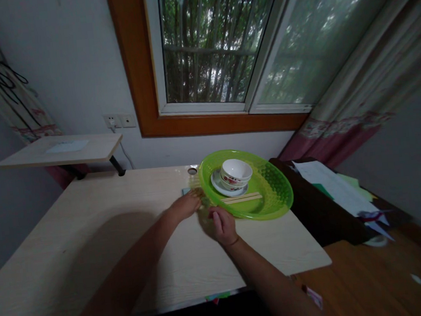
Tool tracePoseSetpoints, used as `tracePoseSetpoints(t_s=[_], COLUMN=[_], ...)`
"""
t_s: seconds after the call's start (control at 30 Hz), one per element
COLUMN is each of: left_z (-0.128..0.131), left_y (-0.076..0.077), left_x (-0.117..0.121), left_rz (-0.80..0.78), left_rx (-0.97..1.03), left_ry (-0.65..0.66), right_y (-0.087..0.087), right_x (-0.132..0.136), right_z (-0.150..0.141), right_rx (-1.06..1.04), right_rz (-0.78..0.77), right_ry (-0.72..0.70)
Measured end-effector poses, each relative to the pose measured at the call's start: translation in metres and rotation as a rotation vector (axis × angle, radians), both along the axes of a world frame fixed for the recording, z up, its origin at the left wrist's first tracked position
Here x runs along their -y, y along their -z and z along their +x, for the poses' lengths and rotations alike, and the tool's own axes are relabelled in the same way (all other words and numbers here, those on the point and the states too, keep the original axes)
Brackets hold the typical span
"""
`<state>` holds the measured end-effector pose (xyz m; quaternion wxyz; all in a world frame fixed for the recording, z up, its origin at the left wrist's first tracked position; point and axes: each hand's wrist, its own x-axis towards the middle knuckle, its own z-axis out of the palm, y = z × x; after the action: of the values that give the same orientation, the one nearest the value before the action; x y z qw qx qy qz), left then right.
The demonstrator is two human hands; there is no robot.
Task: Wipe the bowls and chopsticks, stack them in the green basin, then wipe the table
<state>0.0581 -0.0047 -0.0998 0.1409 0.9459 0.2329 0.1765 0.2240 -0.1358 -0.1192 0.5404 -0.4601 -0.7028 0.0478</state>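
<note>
A round, bright green plastic basket (278,206) sits at the back right of the pale table. Inside it, two stacked white bowls (236,169) with red patterns rest on a white plate (215,182). Pale chopsticks (241,198) lie in front of them. My left hand (188,204) is beside the basket's left rim, over a small flat bluish thing (186,191); its fingers are blurred and partly hidden. Close to the front left rim, my right hand (222,224) is closed with curled fingers. What it holds, if anything, I cannot make out.
A raised wooden shelf (66,150) on black legs stands at the back left. Behind it is a wall socket (119,121) with a plugged-in white cable. Right of the table, papers (331,187) lie on a dark surface. The table's front right corner (328,262) juts over the floor.
</note>
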Motion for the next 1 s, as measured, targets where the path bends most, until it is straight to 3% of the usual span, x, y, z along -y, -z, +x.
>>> tracePoseSetpoints(t_s=[0.17, 0.33, 0.43, 0.53, 0.63, 0.73, 0.87, 1.0], left_z=[-0.053, -0.127, -0.172, -0.206, -0.213, -0.196, -0.174, -0.176], left_y=[0.028, 0.034, 0.028, 0.020, 0.012, 0.007, 0.004, 0.005], left_x=[0.036, 0.066, 0.061, 0.040, 0.019, 0.009, 0.017, 0.035], left_rz=[0.013, 0.024, 0.032, 0.049, 0.063, 0.069, 0.057, 0.009], left_rx=[-0.056, -0.114, -0.144, -0.195, -0.262, -0.253, -0.139, -0.048], left_ry=[0.082, 0.119, 0.011, -0.155, -0.240, -0.156, -0.044, -0.007], right_y=[-0.010, -0.010, -0.007, -0.007, -0.012, -0.016, -0.017, -0.014], right_x=[0.001, -0.001, -0.003, -0.003, -0.003, -0.002, -0.002, -0.003], right_z=[-0.003, -0.004, -0.003, -0.003, -0.005, -0.007, -0.007, -0.007], right_rx=[0.057, 0.019, 0.014, 0.041, 0.077, 0.095, 0.102, 0.106], right_rz=[-0.023, -0.067, -0.088, -0.089, -0.075, -0.059, -0.060, -0.056], right_ry=[-0.087, -0.072, -0.061, -0.075, -0.101, -0.117, -0.116, -0.100])
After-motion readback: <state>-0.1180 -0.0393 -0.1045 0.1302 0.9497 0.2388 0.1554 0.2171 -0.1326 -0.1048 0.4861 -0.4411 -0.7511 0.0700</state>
